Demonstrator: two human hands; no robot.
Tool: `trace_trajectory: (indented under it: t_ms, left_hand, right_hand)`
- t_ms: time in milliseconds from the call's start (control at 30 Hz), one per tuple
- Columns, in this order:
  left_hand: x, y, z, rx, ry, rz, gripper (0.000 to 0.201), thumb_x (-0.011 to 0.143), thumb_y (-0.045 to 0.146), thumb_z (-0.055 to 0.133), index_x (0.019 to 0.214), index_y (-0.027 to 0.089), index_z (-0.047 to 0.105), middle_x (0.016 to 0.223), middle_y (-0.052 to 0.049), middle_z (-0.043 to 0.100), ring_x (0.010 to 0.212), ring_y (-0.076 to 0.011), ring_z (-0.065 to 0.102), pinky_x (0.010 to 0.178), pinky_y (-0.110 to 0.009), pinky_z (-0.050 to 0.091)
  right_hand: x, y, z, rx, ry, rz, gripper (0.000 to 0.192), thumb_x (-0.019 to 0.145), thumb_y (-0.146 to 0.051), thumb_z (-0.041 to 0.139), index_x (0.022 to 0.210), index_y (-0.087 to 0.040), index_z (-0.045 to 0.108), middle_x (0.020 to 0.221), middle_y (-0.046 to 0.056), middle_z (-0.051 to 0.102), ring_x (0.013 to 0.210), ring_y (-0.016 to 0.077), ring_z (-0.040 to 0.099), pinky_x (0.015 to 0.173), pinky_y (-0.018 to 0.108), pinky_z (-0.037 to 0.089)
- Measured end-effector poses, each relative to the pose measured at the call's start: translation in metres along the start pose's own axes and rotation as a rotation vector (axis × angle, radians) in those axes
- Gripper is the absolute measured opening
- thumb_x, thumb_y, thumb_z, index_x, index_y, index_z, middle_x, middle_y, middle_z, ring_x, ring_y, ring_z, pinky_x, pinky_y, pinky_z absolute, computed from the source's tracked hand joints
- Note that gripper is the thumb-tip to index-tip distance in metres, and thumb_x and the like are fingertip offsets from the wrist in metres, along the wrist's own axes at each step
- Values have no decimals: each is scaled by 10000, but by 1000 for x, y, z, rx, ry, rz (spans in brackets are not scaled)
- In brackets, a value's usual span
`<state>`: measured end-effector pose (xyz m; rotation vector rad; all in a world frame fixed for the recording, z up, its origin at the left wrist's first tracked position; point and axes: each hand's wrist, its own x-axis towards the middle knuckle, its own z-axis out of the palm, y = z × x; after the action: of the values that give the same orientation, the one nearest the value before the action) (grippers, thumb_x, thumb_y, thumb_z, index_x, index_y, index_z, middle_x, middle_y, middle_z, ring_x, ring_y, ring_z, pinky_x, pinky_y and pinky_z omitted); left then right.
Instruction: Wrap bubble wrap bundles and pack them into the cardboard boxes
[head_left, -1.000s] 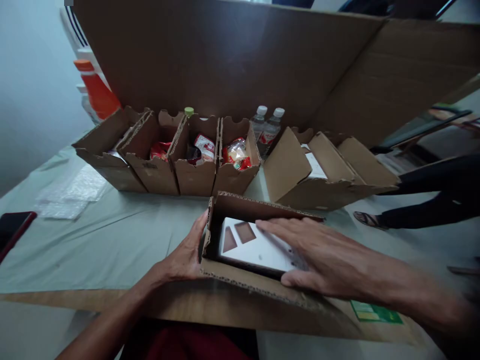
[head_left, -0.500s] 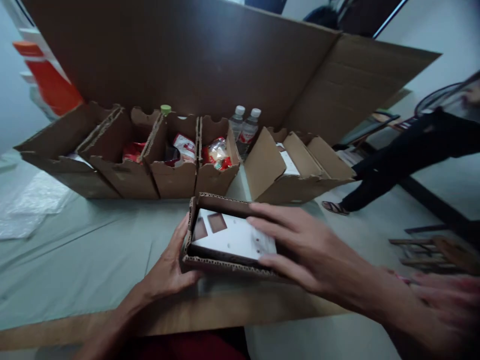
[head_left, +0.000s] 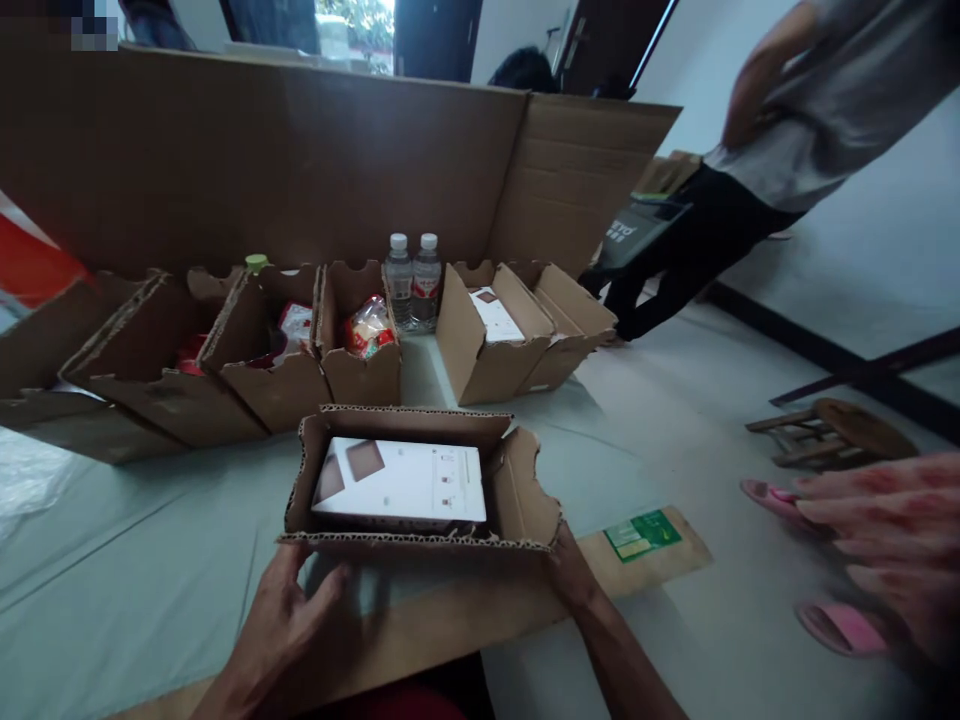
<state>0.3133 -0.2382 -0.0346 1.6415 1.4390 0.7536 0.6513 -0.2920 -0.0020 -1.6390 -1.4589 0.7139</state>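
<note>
An open-topped cardboard box (head_left: 420, 543) sits before me near the table's front edge, with a white printed box (head_left: 405, 490) lying inside it. My left hand (head_left: 289, 605) grips the near left corner of the cardboard box, its thumb apart along the near side and its fingertips partly hidden. At the near right corner, my right hand (head_left: 574, 575) holds the same box, most of its fingers out of sight behind the cardboard.
A row of cardboard bins (head_left: 364, 375) with red packets stands behind. Two water bottles (head_left: 424, 285) separate it from another bin (head_left: 487, 365) holding a white box. A tall cardboard sheet (head_left: 337, 180) backs them. People stand at the right, by a wooden stool (head_left: 847, 430).
My right hand has left the top of the white box and moved to the cardboard box's right corner. My left hand has shifted to the near left corner. The view has turned right.
</note>
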Motion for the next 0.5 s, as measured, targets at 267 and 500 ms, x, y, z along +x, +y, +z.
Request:
trace_trajectory:
  t_ms: [267, 500]
  left_hand:
    - [-12, 4, -4, -42, 88, -97, 527, 779, 638, 682, 1064, 197, 643, 1118, -146, 764, 1125, -387, 709, 939, -527, 590]
    - [-14, 0, 0, 57, 151, -104, 598, 790, 646, 618, 1183, 196, 633, 1145, -143, 747, 1176, -419, 669, 946, -569, 563]
  right_hand:
    - [-13, -1, 5, -87, -130, -29, 574, 985, -387, 442, 1545, -271, 490, 1236, 90, 751, 1240, 305, 660, 996, 443, 585]
    - [83, -53, -74, -532, 246, -284, 436, 1000, -407, 510, 1392, -250, 618, 1418, 132, 647, 1336, 333, 567, 1106, 570, 447]
